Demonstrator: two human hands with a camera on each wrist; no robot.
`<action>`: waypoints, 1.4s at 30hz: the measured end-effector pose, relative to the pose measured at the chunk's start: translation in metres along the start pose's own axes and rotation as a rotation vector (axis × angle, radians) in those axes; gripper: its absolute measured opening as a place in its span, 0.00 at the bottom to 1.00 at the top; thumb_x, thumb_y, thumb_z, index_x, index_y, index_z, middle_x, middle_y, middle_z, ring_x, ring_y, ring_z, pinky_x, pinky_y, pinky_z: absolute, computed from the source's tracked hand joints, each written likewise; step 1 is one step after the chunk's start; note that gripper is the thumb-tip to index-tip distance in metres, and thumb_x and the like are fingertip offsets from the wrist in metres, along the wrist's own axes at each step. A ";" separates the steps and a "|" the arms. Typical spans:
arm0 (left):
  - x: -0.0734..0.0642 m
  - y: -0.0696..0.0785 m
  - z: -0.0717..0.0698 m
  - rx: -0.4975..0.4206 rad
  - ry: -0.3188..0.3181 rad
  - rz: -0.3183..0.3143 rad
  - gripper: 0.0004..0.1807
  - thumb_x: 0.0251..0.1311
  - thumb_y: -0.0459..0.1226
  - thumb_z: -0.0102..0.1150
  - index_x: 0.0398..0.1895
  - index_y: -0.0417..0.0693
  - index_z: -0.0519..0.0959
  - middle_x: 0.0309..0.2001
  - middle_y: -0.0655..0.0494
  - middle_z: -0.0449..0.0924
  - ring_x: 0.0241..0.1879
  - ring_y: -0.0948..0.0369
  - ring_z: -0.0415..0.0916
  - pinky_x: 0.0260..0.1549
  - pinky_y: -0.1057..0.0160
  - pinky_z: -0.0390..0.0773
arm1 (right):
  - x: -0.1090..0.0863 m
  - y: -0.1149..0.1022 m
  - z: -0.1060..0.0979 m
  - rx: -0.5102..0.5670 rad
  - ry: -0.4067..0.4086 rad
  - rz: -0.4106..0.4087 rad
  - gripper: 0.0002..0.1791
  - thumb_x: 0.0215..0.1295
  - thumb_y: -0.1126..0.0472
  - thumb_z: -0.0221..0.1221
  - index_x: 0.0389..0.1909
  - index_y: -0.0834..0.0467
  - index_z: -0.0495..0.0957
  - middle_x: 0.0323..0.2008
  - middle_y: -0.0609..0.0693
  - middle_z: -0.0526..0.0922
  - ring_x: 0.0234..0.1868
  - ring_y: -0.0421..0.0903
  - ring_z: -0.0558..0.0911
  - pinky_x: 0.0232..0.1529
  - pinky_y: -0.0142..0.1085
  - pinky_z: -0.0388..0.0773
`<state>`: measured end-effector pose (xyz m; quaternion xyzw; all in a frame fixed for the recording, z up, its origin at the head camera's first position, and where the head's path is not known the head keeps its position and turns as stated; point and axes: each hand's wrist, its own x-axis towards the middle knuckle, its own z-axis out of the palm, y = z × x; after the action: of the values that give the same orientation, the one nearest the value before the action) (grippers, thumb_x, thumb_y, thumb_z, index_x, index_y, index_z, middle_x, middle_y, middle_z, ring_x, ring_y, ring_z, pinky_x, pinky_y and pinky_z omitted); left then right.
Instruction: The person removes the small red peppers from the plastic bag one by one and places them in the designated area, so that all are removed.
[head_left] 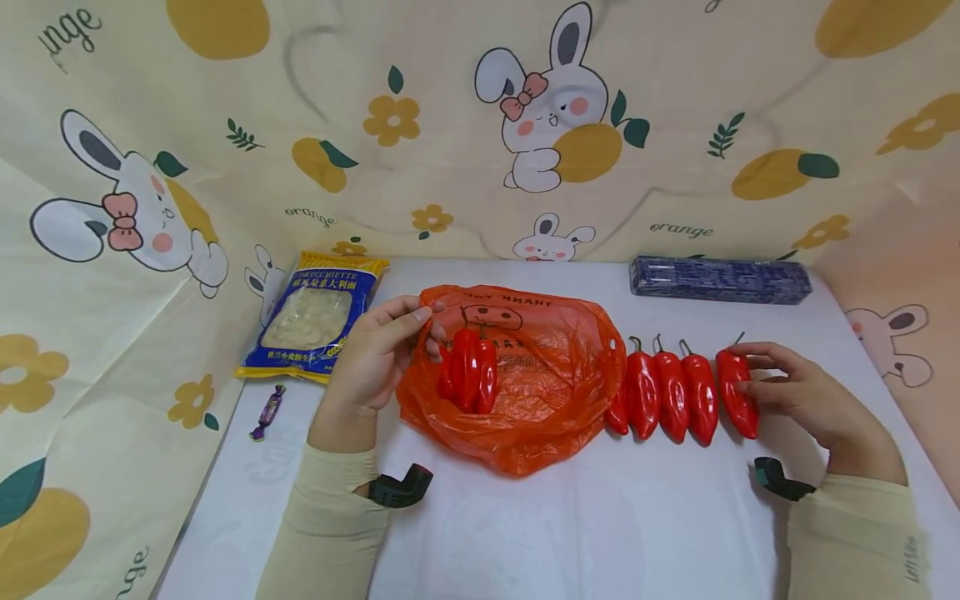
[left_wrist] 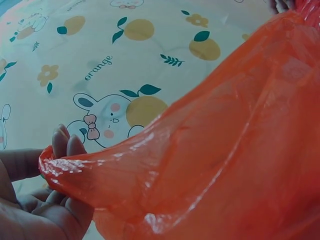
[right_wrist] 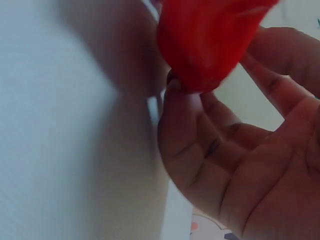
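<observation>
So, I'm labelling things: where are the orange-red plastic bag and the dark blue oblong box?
Orange-red plastic bag (head_left: 547,398): head view, crumpled middle.
Dark blue oblong box (head_left: 720,281): head view, mid-length.

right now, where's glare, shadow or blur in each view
Head: glossy highlights on the red chili peppers; left wrist: dim, bluish, with white glints on the red plastic bag; right wrist: soft dark shadow on the white tabletop, the pepper in the right hand blurred.

Beige fabric sleeves (head_left: 326,533); small dark lettering (head_left: 911,558) along the right one; angular black plastic camera (head_left: 401,487) on each wrist.
</observation>
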<state>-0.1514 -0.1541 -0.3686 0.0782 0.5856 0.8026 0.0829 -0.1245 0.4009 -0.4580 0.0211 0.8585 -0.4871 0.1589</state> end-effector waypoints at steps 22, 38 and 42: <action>0.001 0.003 0.004 0.005 -0.020 -0.004 0.08 0.82 0.31 0.52 0.49 0.34 0.80 0.36 0.48 0.84 0.34 0.55 0.81 0.40 0.64 0.86 | 0.001 -0.009 0.003 -0.053 -0.032 0.076 0.37 0.80 0.59 0.61 0.83 0.65 0.59 0.74 0.76 0.65 0.64 0.69 0.78 0.47 0.47 0.89; 0.001 0.003 0.007 0.021 -0.023 -0.016 0.08 0.82 0.31 0.53 0.49 0.34 0.80 0.36 0.47 0.84 0.35 0.53 0.80 0.41 0.63 0.86 | -0.006 -0.006 -0.006 -0.004 -0.026 0.104 0.43 0.81 0.55 0.62 0.85 0.63 0.51 0.74 0.77 0.62 0.62 0.67 0.78 0.49 0.51 0.89; 0.000 0.005 0.009 0.018 -0.022 -0.017 0.07 0.82 0.31 0.53 0.49 0.36 0.80 0.36 0.48 0.84 0.35 0.54 0.81 0.40 0.63 0.86 | -0.006 -0.007 -0.006 -0.026 -0.014 0.109 0.40 0.82 0.59 0.61 0.84 0.66 0.53 0.72 0.78 0.65 0.59 0.63 0.82 0.48 0.48 0.89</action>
<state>-0.1500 -0.1470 -0.3616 0.0830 0.5926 0.7955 0.0954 -0.1212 0.4036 -0.4477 0.0623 0.8612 -0.4667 0.1913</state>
